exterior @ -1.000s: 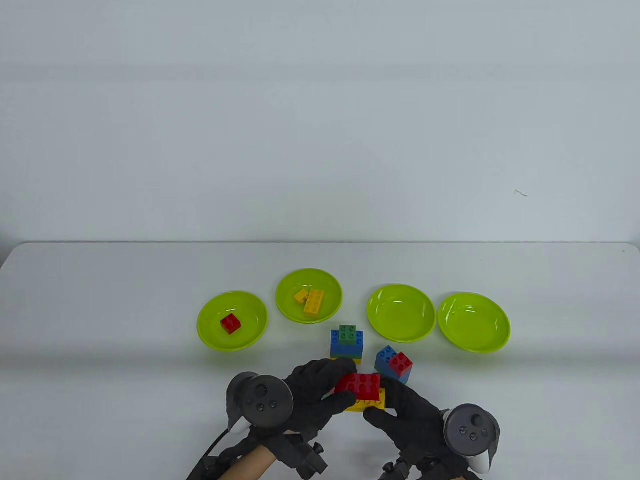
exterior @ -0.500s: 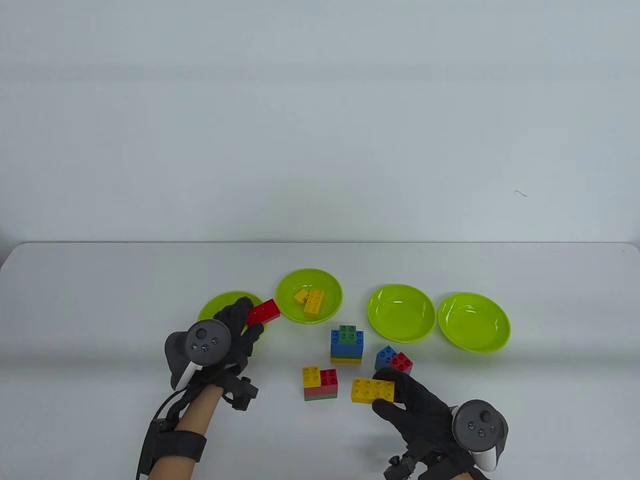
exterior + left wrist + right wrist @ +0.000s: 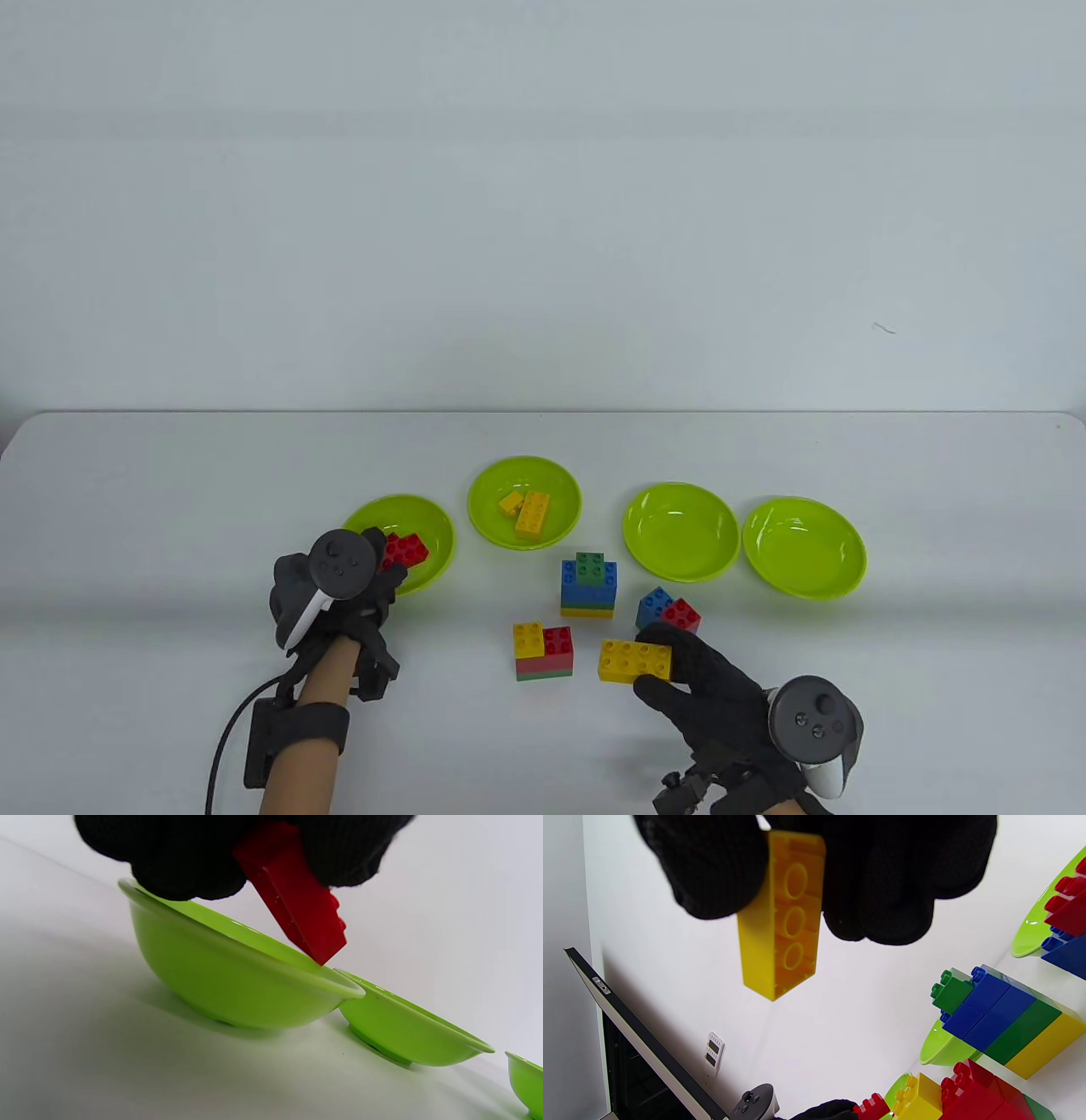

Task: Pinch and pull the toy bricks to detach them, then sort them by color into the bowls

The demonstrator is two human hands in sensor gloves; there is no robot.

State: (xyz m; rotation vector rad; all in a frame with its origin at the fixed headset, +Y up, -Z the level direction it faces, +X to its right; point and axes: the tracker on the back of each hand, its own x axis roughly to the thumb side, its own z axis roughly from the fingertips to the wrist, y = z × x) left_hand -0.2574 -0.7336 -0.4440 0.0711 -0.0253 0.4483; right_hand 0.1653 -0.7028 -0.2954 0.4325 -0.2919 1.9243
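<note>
left hand (image 3: pixel 373 564) pinching red brick (image 3: pixel 405 550) over leftmost bowl (image 3: pixel 433 518) | right hand (image 3: pixel 704 679) gripping yellow brick (image 3: pixel 635 660) | 4 green bowls, 3 brick stacks sitting near tabletop's front edge

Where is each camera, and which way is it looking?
Table view: high, facing down at the table; both gloved hands and forearms show.
Left wrist view: low by the leftmost bowl; left hand fingers pinch a red brick.
Right wrist view: under the right hand, which holds a yellow brick.
Shared: the red brick appears in table and left wrist views.
</note>
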